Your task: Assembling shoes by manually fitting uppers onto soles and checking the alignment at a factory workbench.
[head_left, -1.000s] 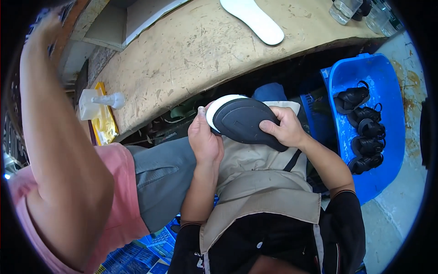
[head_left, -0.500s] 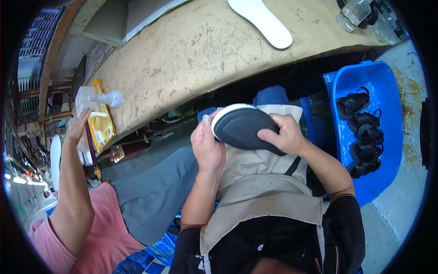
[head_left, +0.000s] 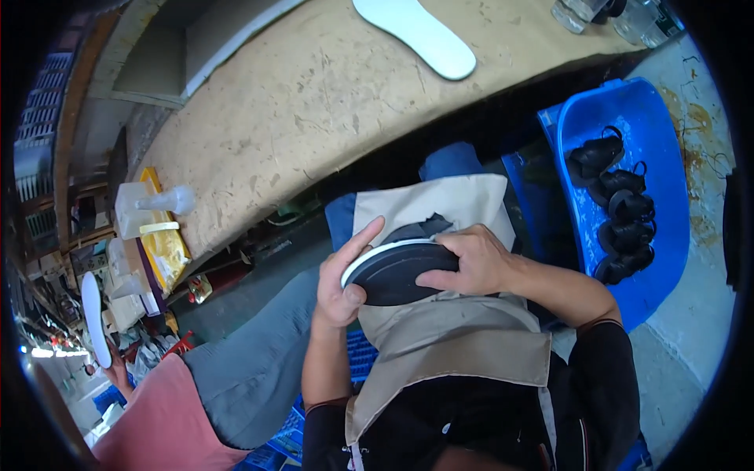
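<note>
Both my hands hold a black shoe above the apron on my lap. Its dark underside is turned toward me, a white band runs along its far edge, and part of a dark upper shows beyond that. My left hand grips one end, with the thumb on the underside and the index finger stretched past the white band. On the other end, my right hand is closed, thumb pressed to the underside and fingers over the far side. The inside of the shoe is hidden.
A white insole lies on the worn workbench. At right, a blue tub holds several black strapped shoes. A co-worker in pink sits left, holding a white sole-shaped piece. Clear cups stand far right; a yellow tray sits left.
The shoe has come lower and tilted so its white band faces away. My left thumb now lies on its underside. The co-worker's arm has drawn back from the containers by the yellow tray.
</note>
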Demonstrator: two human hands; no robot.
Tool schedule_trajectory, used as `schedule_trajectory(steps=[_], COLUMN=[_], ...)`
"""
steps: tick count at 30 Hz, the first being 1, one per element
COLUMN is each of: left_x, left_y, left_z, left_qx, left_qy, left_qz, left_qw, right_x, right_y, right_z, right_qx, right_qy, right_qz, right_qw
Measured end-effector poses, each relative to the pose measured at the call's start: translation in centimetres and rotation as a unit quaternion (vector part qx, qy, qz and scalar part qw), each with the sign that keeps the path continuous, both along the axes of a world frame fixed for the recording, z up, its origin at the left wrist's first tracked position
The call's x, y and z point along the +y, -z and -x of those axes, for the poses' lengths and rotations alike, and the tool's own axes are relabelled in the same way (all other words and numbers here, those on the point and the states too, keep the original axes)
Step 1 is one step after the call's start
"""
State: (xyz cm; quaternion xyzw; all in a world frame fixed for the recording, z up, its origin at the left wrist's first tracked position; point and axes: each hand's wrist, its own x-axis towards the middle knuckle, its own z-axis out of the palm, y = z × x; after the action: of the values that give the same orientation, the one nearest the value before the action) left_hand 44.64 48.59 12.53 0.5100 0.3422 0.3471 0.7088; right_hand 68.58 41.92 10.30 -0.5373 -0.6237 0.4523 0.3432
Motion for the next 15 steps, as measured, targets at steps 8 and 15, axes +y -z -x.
schedule_trajectory(steps=[8, 15], left_x=[2.0, -1.9], left_y=[-1.9, -2.0], left_z=[1.3, 2.0], left_qx=[0.182, 0.116], left_qy=[0.095, -0.172], left_qz=[-0.068, -0.217], left_qw=[0.976, 0.954], right_x=[3.6, 4.9], right_y=[-0.8, -5.6], right_z=[-2.0, -3.6], right_qx=[0.054, 0.704], right_qy=[-0.166, 0.056], right_qz=[0.176, 0.074], right_qw=[0.969, 0.704])
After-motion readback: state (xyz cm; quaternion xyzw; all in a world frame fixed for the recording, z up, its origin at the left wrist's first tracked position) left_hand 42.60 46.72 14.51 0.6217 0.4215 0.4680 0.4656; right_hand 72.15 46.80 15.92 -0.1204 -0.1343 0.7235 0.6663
